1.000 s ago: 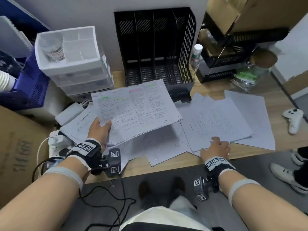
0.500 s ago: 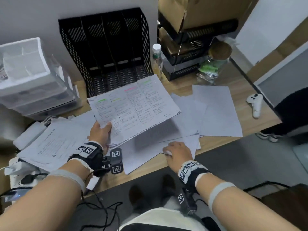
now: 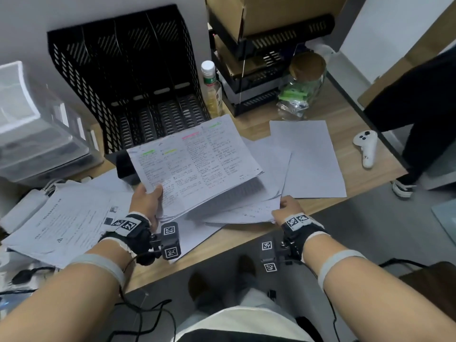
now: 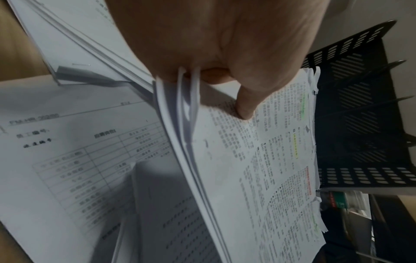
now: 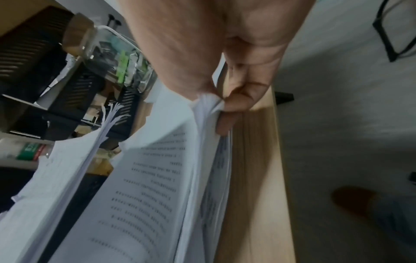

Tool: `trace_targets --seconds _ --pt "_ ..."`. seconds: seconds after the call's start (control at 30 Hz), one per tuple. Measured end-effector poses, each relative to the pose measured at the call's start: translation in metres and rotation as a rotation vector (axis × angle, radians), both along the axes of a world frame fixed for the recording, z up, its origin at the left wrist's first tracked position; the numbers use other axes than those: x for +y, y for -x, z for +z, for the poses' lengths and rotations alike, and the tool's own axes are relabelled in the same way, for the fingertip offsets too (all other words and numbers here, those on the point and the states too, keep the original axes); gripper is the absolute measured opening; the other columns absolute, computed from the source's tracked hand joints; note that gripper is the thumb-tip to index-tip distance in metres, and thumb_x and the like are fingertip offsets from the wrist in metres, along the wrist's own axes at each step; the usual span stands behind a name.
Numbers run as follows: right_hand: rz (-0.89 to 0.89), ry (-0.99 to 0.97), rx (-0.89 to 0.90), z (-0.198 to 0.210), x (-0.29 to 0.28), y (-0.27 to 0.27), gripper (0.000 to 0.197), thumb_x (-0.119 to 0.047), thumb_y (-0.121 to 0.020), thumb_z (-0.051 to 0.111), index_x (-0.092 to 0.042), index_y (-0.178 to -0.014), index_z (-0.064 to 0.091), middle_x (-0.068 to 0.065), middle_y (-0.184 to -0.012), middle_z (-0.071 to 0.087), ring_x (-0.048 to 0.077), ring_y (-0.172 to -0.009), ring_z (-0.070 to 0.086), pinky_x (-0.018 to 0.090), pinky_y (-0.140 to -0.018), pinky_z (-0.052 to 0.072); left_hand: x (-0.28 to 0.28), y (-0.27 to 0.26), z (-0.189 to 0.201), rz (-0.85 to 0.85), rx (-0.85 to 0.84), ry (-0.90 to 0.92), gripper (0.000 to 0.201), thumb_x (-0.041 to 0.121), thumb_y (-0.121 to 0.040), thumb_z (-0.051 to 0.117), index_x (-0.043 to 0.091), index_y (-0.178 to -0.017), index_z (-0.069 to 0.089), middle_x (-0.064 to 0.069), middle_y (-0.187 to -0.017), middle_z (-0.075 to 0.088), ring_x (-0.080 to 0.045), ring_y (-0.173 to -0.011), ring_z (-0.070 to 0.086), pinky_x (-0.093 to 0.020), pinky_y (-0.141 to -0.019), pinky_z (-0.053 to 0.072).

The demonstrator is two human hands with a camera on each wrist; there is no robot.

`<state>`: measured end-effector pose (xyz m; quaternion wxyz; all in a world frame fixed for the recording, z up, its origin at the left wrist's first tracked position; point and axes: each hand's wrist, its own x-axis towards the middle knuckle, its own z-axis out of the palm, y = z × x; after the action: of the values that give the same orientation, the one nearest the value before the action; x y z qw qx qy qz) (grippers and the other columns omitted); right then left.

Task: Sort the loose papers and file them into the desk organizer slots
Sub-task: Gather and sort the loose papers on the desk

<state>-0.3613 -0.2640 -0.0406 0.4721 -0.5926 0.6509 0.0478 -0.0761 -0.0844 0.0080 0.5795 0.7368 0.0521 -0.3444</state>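
Observation:
My left hand (image 3: 147, 198) grips a stack of printed sheets (image 3: 197, 164) with coloured highlights, held tilted above the desk; the thumb (image 4: 245, 108) presses on the top page (image 4: 270, 169). My right hand (image 3: 287, 209) pinches the near edge of a second bundle of papers (image 3: 244, 212) at the desk's front edge, lifting it a little; its fingers (image 5: 225, 124) curl under the sheets (image 5: 144, 186). The black mesh desk organizer (image 3: 128, 77) stands against the wall behind the held stack, with its slots holding nothing. More loose papers (image 3: 311, 159) lie flat at the right.
A form-printed pile (image 3: 61, 223) lies at the left, beside clear plastic drawers (image 3: 37, 134). A small bottle (image 3: 212, 90), a black tray rack (image 3: 259, 70) with cardboard boxes, and a glass jar (image 3: 303, 87) stand at the back right. A white controller (image 3: 366, 146) lies near the right edge.
My right hand moved from lying flat on the sheets to pinching their near edge and lifting it. The left hand keeps holding its stack. The head view has shifted.

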Motion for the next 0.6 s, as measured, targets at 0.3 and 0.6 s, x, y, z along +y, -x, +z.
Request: trace_targets --seconds 0.3,0.6 --pt "-0.305 -0.292 -0.385 0.057 -0.009 -0.006 0.021 0.008 -0.089 0.056 -0.008 -0.1 0.065 0.014 -0.077 0.068 0.023 -0.062 0.064 0.03 -0.058 0.059 -0.008 -0.004 0.015 -0.017 -0.004 0.075 0.039 0.006 -0.103 0.048 0.013 -0.141 0.052 -0.011 -0.135 0.065 -0.033 -0.119 0.064 -0.05 -0.101 0.051" --pt "-0.305 -0.269 -0.93 0.128 -0.004 -0.046 0.033 0.002 -0.095 0.051 -0.017 -0.118 0.064 0.0 -0.082 0.076 0.011 -0.068 0.072 0.021 -0.06 0.056 -0.001 -0.014 0.047 0.007 -0.036 0.124 0.04 0.006 -0.104 0.047 0.004 -0.144 0.046 -0.024 -0.144 0.055 -0.043 -0.133 0.051 -0.046 -0.096 0.053"
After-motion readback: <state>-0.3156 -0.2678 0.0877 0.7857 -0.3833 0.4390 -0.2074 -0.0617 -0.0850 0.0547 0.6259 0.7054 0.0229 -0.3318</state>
